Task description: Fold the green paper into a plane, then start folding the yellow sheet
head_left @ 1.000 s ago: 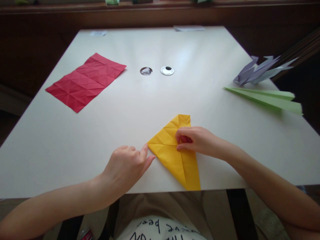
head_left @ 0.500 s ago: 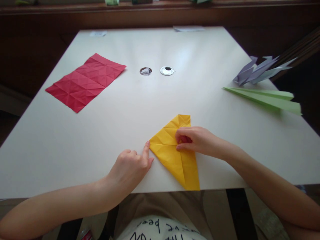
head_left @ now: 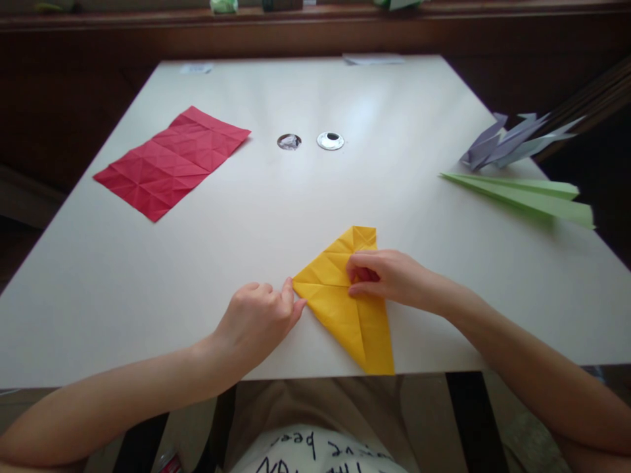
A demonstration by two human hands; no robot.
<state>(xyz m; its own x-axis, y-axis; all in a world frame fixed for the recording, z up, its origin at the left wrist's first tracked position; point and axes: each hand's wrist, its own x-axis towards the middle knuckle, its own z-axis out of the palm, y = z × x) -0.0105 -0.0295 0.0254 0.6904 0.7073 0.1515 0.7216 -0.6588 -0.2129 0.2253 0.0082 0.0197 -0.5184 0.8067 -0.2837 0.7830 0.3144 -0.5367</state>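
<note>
A yellow sheet of folding paper (head_left: 338,318), creased and folded into a pointed shape, lies on the white table near its front edge. My left hand (head_left: 261,315) is at its left corner, with index fingertip and thumb touching the edges there and the other fingers curled in. Across the paper's right part rests my right hand (head_left: 382,276), its thumb and fingers bent together and pressing on the sheet near the middle crease. What lies beneath those curled fingers is hidden.
On the left of the table (head_left: 221,230) lies a creased red sheet (head_left: 170,164). Two round holes, one with a metal-looking cover (head_left: 326,142), sit toward the back. At right are a green paper plane (head_left: 522,192) and folded purple paper (head_left: 486,144).
My left hand has shifted slightly up, and its thumb now meets the paper's lower left edge. My right hand and the yellow paper stay almost in place.
</note>
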